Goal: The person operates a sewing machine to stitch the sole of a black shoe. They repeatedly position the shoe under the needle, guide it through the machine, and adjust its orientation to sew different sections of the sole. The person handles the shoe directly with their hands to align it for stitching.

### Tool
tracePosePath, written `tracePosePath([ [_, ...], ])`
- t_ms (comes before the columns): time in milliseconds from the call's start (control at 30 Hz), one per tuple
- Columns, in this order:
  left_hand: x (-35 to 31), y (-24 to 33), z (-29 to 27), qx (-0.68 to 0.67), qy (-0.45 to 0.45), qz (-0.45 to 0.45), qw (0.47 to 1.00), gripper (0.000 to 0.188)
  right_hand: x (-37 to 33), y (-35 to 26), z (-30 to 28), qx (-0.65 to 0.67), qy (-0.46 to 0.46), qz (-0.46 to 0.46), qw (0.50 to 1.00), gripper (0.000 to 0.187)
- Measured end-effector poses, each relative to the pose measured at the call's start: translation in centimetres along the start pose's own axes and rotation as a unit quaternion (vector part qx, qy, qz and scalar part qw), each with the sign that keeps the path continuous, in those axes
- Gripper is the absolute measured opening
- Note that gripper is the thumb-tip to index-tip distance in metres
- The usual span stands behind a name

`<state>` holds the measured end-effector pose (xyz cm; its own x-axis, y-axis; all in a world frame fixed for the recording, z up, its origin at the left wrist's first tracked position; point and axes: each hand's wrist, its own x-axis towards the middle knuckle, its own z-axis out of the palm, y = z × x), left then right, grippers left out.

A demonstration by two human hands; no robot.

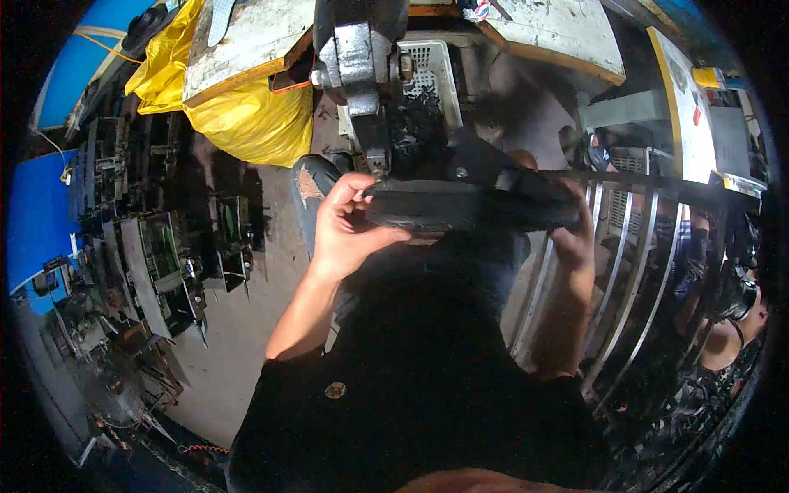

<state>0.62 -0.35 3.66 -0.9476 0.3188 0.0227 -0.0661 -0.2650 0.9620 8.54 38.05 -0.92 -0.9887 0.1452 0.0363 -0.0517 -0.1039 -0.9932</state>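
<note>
A long, black, soft-looking piece (444, 215) is stretched crosswise in front of me; its exact kind cannot be made out. My left hand (341, 226) grips its left end, thumb along the near edge and fingers bent over the far side. At the opposite end my right hand (575, 234), partly in shadow, is closed round the piece. The narrow tip of a dark machine arm (357, 70) comes down just beyond my left fingers, close to the piece's left end. Whether the tip touches the piece cannot be told.
Behind the machine, a white plastic basket (446, 74) holds black scraps. White worktops (246, 41) flank the machine, with a yellow bag (267, 127) below the left one. Metal racks (152, 263) stand left; a rack with pale bars (633, 271) stands right, another person (727, 341) beyond.
</note>
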Motion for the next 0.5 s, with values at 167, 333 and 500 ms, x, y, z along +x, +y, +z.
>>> tracePosePath([
  [167,1.2,1.8,2.1,-0.015,-0.021,0.016,1.0,0.067,-0.5,-0.2,-0.1,0.156,0.081,-0.004,0.984,0.049],
  [333,1.2,1.2,2.4,-0.089,-0.018,-0.006,0.996,0.073,0.6,-1.2,-1.0,0.114,0.11,-0.022,0.987,0.049],
  [500,1.5,0.5,2.6,-0.113,-0.051,0.02,0.992,0.066,0.5,-1.0,-1.4,0.106,0.084,-0.025,0.99,0.052],
])
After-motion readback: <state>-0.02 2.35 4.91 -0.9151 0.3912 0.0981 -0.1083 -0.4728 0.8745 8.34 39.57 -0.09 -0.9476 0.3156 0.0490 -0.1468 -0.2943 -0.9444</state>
